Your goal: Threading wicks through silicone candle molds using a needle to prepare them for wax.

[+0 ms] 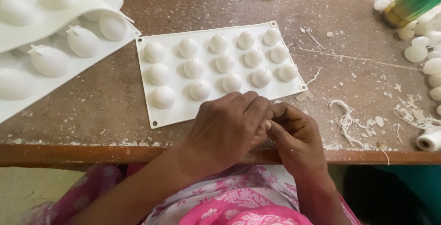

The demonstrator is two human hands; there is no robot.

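Both hands meet at the lower centre of the frame, at the near edge of the brown table (pixel 110 101). The left hand (pixel 227 126) is curled into a loose fist, its knuckles just over the near rim of the white silicone mould (pixel 171 113). The right hand (pixel 294 135) presses against it with fingers bent inward. Something small may be pinched where the fingertips meet, but it is hidden — what either hand grips cannot be told.

The mould lies flat in the centre of the frame, slightly rotated, with three rows of white egg-shaped candles (pixel 193 68) seated in its cavities; most show a short wick at the top.

A second mould (pixel 50 20) — larger in view, curved upward — occupies the upper left, also filled. Loose white candles (pixel 415 52) are heaped at the upper right beside a green-and-gold cylinder (pixel 413 2). A tangle of wick string (pixel 344 119) and a white spool (pixel 429 138) lie at the right, among wax flakes.
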